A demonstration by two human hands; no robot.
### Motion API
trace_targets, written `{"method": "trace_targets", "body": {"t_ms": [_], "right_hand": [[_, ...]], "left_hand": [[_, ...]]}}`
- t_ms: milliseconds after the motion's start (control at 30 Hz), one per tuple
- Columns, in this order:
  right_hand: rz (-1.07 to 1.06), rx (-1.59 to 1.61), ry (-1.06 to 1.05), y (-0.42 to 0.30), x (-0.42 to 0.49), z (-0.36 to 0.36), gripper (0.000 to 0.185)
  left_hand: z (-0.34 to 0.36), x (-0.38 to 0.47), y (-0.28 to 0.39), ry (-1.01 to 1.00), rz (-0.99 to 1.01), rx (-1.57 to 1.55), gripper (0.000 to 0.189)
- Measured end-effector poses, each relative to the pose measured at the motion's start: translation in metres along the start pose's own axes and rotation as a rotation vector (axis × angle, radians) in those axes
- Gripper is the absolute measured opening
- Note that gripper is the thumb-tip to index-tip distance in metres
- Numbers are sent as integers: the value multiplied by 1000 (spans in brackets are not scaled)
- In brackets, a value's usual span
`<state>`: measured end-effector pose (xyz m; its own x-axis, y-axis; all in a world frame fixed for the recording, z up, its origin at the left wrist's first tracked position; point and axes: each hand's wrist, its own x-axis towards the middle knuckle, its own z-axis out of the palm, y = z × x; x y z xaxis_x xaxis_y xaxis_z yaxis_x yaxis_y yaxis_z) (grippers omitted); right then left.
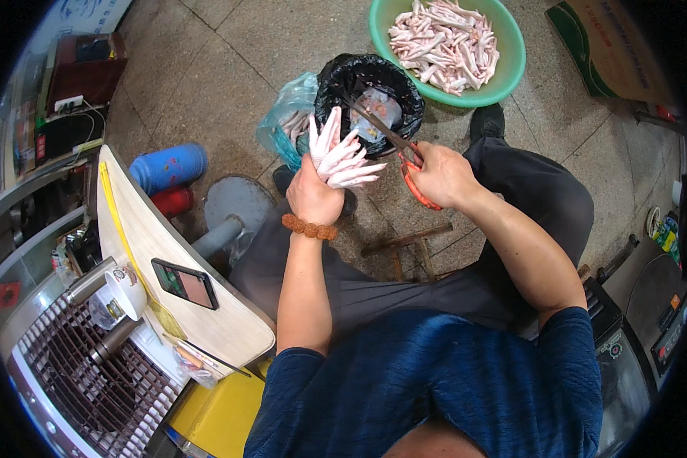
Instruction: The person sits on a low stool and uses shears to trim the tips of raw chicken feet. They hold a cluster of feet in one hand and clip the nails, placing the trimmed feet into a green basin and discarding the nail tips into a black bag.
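Several pale chicken feet are bunched in my left hand, toes fanned outward. In my right hand is a pair of scissors with orange-red handles. Their dark blades look parted and point up and left, over the bin. Below the blades stands a round bin lined with a black plastic bag. Inside it lies a clear plastic bag with small pinkish scraps. Against the bin's left side, a translucent teal plastic bag holds more chicken feet.
Beyond the bin, a green plastic basin is heaped with chicken feet. A pale tabletop at my left bears a phone and a yellow fly swatter. A blue thermos flask lies beneath its edge. A cardboard box stands far right.
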<state>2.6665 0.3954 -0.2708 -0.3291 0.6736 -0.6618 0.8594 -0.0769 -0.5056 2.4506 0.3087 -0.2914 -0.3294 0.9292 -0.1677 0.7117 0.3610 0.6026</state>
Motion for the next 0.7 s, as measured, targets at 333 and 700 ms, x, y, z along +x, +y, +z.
{"method": "trace_targets", "body": {"t_ms": [333,700], "right_hand": [[-109,-149,-48,-12,-16,-8,37],[-123,-90,-35,-15,-20,-7,35]], "left_hand": [[3,3,2,215,37,193,30],[4,0,7,212,321,336,25]]}}
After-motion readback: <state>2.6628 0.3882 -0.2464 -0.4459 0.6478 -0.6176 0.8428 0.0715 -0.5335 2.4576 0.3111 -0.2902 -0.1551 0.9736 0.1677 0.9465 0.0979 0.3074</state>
